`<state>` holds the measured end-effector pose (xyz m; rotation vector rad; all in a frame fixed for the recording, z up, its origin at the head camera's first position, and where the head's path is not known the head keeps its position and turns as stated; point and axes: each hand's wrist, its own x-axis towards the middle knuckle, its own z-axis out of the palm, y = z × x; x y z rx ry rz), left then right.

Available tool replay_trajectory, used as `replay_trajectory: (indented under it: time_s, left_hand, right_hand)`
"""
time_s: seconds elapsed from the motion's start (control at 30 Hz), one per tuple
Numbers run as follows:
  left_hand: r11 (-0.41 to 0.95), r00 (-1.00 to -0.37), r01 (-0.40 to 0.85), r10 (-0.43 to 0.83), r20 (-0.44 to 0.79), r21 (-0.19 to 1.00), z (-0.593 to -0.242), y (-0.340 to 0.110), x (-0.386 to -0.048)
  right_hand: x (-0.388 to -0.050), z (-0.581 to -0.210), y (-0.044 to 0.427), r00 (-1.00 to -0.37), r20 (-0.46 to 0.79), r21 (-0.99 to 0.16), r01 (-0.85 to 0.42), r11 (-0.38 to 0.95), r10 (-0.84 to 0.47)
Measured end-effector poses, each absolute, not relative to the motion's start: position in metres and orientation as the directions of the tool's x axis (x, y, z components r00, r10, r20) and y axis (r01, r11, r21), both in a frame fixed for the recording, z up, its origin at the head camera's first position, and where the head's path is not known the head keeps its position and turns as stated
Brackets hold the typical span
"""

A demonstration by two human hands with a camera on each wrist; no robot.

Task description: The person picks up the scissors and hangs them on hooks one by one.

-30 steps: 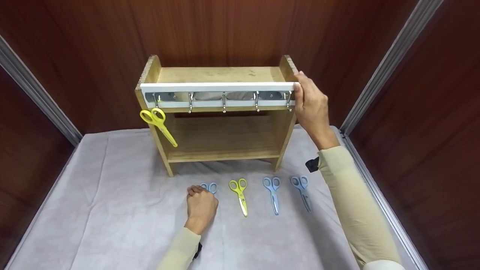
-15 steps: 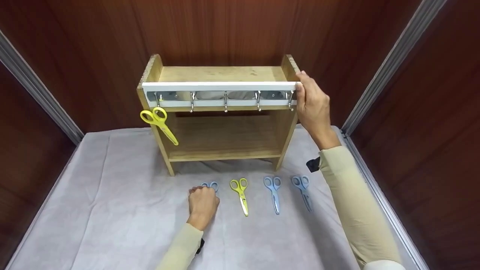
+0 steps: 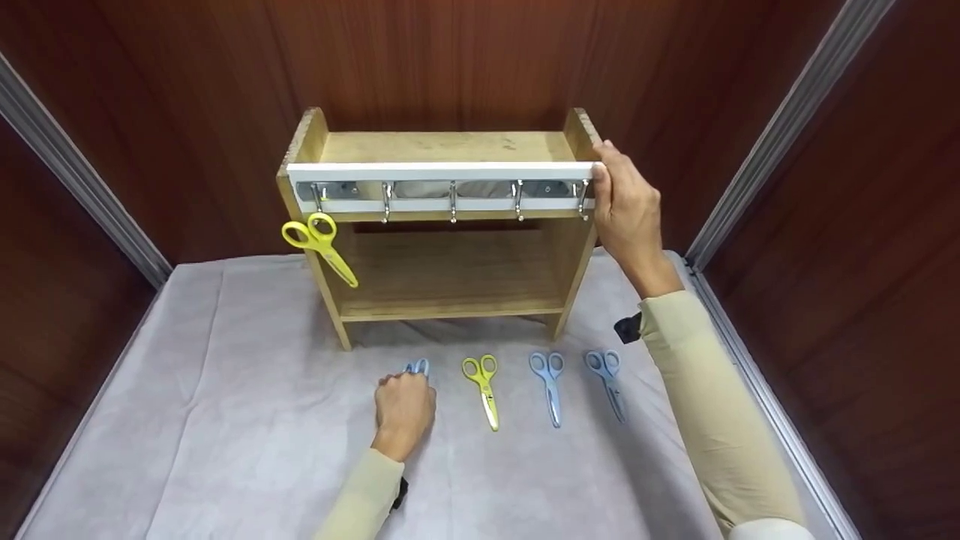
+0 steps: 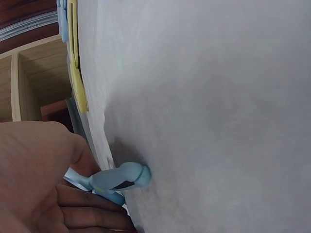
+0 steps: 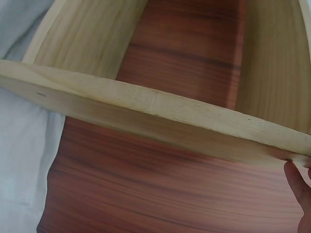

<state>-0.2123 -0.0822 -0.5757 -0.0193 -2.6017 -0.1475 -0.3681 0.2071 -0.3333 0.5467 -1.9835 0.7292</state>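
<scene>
Pinching blue scissors (image 4: pixel 112 178) are the left fingers (image 4: pixel 92 217), while right fingers (image 3: pixel 618 161) grip the shelf (image 3: pixel 450 274).

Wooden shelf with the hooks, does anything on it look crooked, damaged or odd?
Little stands out. The yellow scissors on the leftmost hook slant, apparently hanging by one loop. The left upper edge of the shelf looks rough, perhaps worn.

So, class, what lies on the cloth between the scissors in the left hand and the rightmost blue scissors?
Two pairs, lying apart: yellow scissors, then another blue pair. The head view shows both.
</scene>
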Motion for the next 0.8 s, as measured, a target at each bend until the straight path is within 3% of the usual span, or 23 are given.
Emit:
replay_trajectory:
  time_s: [0.33,0.6,0.8]
  left_hand:
    - [0.990,-0.851,0.026,-0.052,0.523,0.141,-0.577,-0.084,-0.209]
    - [0.959,-0.885,0.029,-0.106,0.453,0.281,-0.569,-0.095,-0.205]
    - [0.953,-0.879,0.040,-0.110,0.464,0.302,-0.570,-0.101,-0.205]
  right_hand:
    - [-0.368,-0.334,0.208,-0.480,0.873,-0.274,-0.631,0.726,-0.087]
    - [-0.369,-0.334,0.207,-0.491,0.866,-0.274,-0.630,0.727,-0.099]
    - [-0.369,-0.334,0.205,-0.496,0.865,-0.295,-0.631,0.718,-0.080]
